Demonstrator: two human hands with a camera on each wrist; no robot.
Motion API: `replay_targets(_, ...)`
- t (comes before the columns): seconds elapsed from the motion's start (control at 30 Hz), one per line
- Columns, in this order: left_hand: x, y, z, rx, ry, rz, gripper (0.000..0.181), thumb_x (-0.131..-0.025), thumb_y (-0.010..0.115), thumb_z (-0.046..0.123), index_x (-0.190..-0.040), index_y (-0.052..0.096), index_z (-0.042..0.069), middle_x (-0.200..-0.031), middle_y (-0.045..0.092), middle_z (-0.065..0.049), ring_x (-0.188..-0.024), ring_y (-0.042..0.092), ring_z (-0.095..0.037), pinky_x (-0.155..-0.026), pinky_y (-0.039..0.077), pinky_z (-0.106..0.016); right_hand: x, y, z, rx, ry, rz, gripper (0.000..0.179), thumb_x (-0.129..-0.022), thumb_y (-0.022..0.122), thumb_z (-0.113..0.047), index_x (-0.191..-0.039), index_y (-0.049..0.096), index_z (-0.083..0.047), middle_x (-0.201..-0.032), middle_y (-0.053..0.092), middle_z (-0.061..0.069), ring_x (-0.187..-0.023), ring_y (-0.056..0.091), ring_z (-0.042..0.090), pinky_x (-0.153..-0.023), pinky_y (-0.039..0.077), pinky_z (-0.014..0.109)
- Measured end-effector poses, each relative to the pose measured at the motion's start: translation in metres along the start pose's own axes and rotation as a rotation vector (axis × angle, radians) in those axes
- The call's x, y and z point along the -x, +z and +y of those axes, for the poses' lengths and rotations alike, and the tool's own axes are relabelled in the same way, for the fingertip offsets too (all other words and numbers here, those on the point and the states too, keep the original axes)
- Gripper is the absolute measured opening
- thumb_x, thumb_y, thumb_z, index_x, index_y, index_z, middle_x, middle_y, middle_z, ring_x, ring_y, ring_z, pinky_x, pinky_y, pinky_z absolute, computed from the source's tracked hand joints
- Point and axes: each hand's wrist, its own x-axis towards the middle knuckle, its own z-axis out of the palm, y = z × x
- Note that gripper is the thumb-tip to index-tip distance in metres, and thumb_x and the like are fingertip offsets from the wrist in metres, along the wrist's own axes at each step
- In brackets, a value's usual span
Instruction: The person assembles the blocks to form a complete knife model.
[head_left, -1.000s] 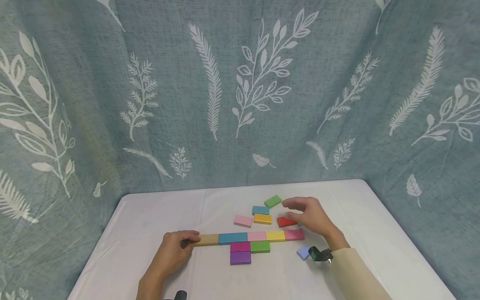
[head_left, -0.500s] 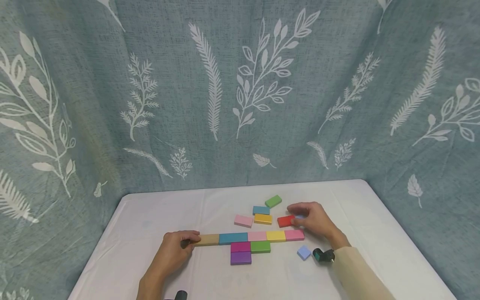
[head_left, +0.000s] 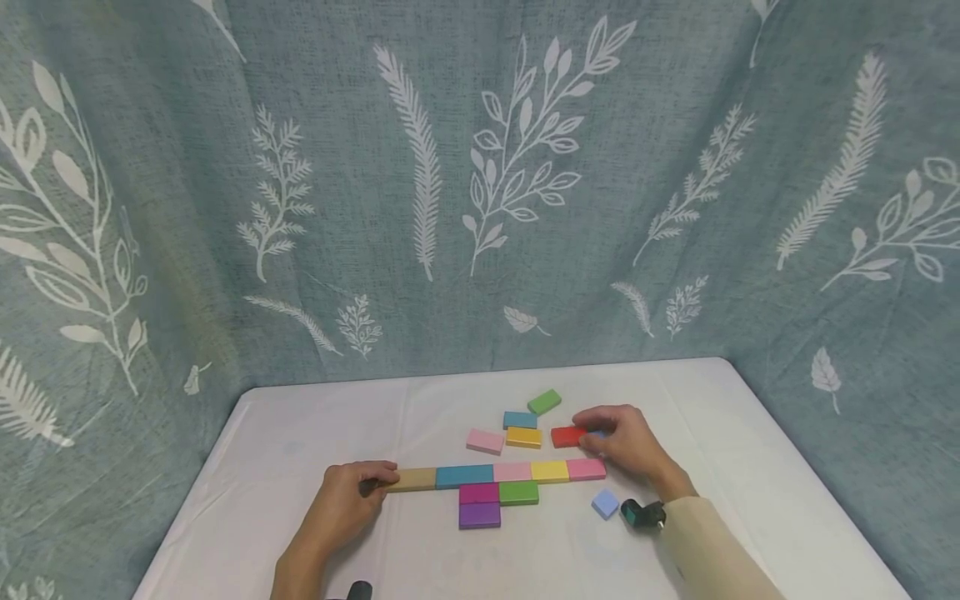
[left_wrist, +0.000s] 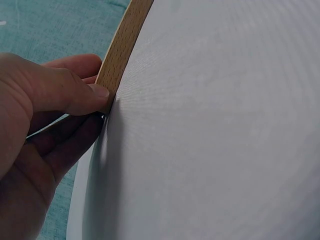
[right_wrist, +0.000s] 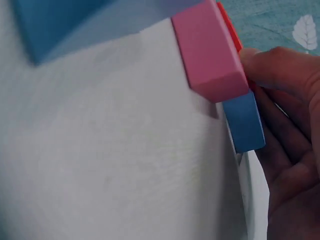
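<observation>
My left hand [head_left: 341, 504] pinches the left end of a tan wooden block [head_left: 414, 479]; in the left wrist view the thumb lies against the block's side. That block begins a straight row that continues with a blue block [head_left: 464, 476], a pale pink one [head_left: 513, 472], a yellow one [head_left: 550, 472] and a pink one [head_left: 586, 469]. Behind the row's right end, my right hand [head_left: 626, 442] pinches a red block [head_left: 567, 437] at its right end. A blue block [right_wrist: 245, 122] shows beside the red one, partly hidden by the hand.
Loose pink [head_left: 485, 441], orange-yellow [head_left: 523, 437], blue [head_left: 520, 420] and green [head_left: 544, 402] blocks lie behind the row. Magenta [head_left: 478, 493], purple [head_left: 479, 516] and green [head_left: 519, 493] blocks adjoin its front. A light blue block [head_left: 605, 503] lies front right.
My right hand has come down from an open pose onto the red block, which has shifted slightly back and left and turned straighter. My left hand stays where it was.
</observation>
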Motion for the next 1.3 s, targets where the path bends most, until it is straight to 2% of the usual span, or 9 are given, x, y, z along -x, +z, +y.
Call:
replay_targets(0.23,-0.001,0.000,0.000,-0.005,-0.004,-0.006,0.032,-0.086,0.080,-0.013,-0.098,0.086,0.015,-0.121,0.083,-0.006,-0.126,0.075,-0.037,-0.113,0.058,-0.059,0.007,-0.003,-0.011,-0.027,0.044,0.083,0.035,-0.094,0.085,-0.009,-0.128,0.080,-0.012,-0.127,0.081,0.004,-0.126,0.075,0.029,-0.110,0.062,0.051)
replay_targets(0.47,-0.002,-0.001,-0.002,0.000,-0.004,-0.019,0.031,-0.087,0.080,-0.013,-0.099,0.086,0.015,-0.122,0.083,-0.005,-0.127,0.074,-0.037,-0.114,0.058,-0.059,0.027,-0.004,-0.033,-0.052,0.012,0.114,0.035,-0.095,0.085,-0.008,-0.129,0.079,-0.009,-0.125,0.082,0.004,-0.125,0.076,0.029,-0.112,0.060,0.049)
replay_targets(0.6,-0.001,-0.001,-0.002,0.004,-0.009,-0.021,0.031,-0.087,0.080,-0.013,-0.099,0.086,0.015,-0.122,0.083,-0.005,-0.127,0.074,-0.037,-0.114,0.058,-0.059,0.039,0.003,-0.047,-0.090,0.033,0.111,0.034,-0.093,0.087,-0.010,-0.127,0.081,-0.010,-0.123,0.083,0.001,-0.126,0.076,0.027,-0.112,0.060,0.047)
replay_targets(0.7,-0.001,-0.001,-0.001,0.004,-0.006,-0.023,0.031,-0.087,0.080,-0.013,-0.099,0.086,0.015,-0.123,0.083,-0.006,-0.127,0.074,-0.037,-0.115,0.057,-0.059,0.047,0.011,-0.055,-0.124,0.051,0.098,0.035,-0.091,0.090,-0.012,-0.125,0.082,-0.011,-0.122,0.083,0.000,-0.124,0.076,0.025,-0.111,0.062,0.045)
replay_targets(0.83,-0.001,-0.001,-0.001,0.007,-0.009,-0.024,0.031,-0.087,0.079,-0.013,-0.099,0.086,0.014,-0.123,0.083,-0.006,-0.128,0.073,-0.038,-0.115,0.057,-0.060,0.056,0.025,-0.065,-0.170,0.027,0.067,0.033,-0.090,0.090,-0.011,-0.122,0.082,-0.008,-0.120,0.084,0.004,-0.119,0.078,0.026,-0.103,0.066,0.037)
replay_targets(0.93,-0.001,-0.001,-0.001,0.013,-0.011,-0.024,0.031,-0.087,0.079,-0.014,-0.099,0.086,0.014,-0.123,0.083,-0.006,-0.128,0.074,-0.037,-0.115,0.057,-0.059,0.062,0.036,-0.072,-0.158,0.009,0.038,0.030,-0.091,0.090,-0.012,-0.120,0.083,-0.009,-0.118,0.084,0.001,-0.116,0.079,0.022,-0.099,0.067,0.032)
replay_targets(1.13,-0.001,-0.001,0.000,0.011,-0.012,-0.024,0.031,-0.087,0.079,-0.013,-0.100,0.086,0.015,-0.123,0.083,-0.006,-0.128,0.074,-0.037,-0.115,0.057,-0.059,0.074,0.054,-0.079,-0.118,-0.007,-0.013,0.028,-0.091,0.090,-0.016,-0.118,0.085,-0.019,-0.113,0.084,-0.012,-0.114,0.077,0.010,-0.106,0.065,0.039)
replay_targets(1.3,-0.001,-0.001,0.000,0.001,-0.005,-0.024,0.031,-0.088,0.079,-0.013,-0.100,0.086,0.014,-0.123,0.083,-0.006,-0.127,0.074,-0.038,-0.114,0.057,-0.060,0.077,0.062,-0.081,-0.094,-0.025,-0.070,0.028,-0.093,0.089,-0.019,-0.120,0.085,-0.023,-0.115,0.083,-0.015,-0.115,0.076,0.009,-0.106,0.065,0.043)
